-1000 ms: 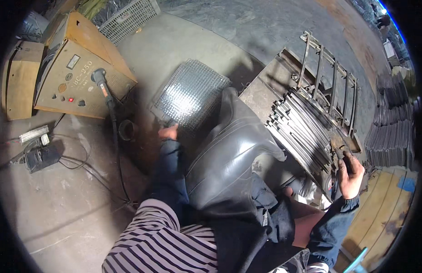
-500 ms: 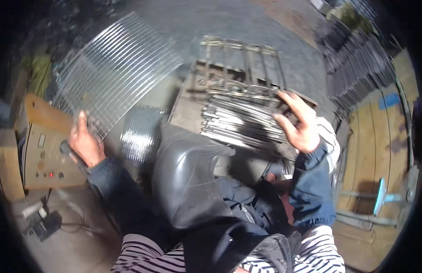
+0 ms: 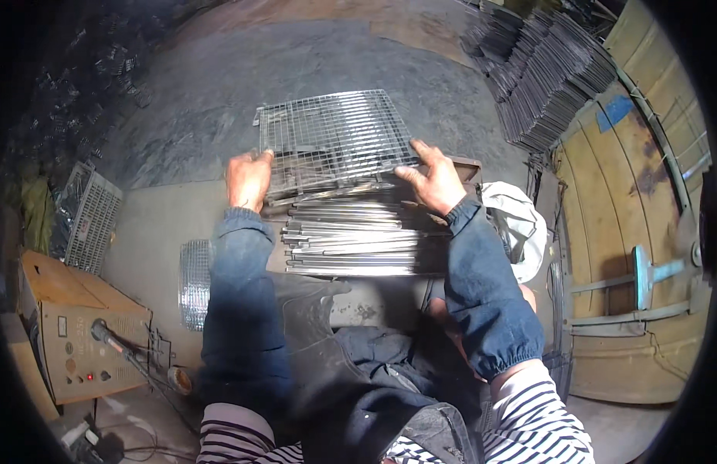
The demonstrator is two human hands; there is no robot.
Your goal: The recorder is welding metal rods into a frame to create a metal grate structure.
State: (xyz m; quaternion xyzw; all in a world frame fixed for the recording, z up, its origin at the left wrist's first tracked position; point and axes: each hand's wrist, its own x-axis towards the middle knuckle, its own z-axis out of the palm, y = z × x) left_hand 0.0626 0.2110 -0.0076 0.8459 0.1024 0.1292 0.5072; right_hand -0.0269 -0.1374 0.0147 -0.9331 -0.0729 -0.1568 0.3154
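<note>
A rectangular wire grid of shiny parallel wires is in front of me, above a metal frame jig on a low workbench. My left hand is closed on its near left corner, thumb along the edge. At the near right corner, the thumb and fingers of my right hand grip the grid's edge. Just on my side of it lies a heap of loose metal rods, running left to right. The grid partly covers the jig, so whether the two touch is hard to tell.
A tan machine box with a red light stands at left, a cabled handle against it. Beside my left forearm is a stack of wire grids. More racks are piled far right, near a yellow panelled door. White cloth hangs by my right arm.
The wire grid has swung from the far left to above the jig in my left hand. My right hand, empty before, has taken its right corner. The whole view has shifted.
</note>
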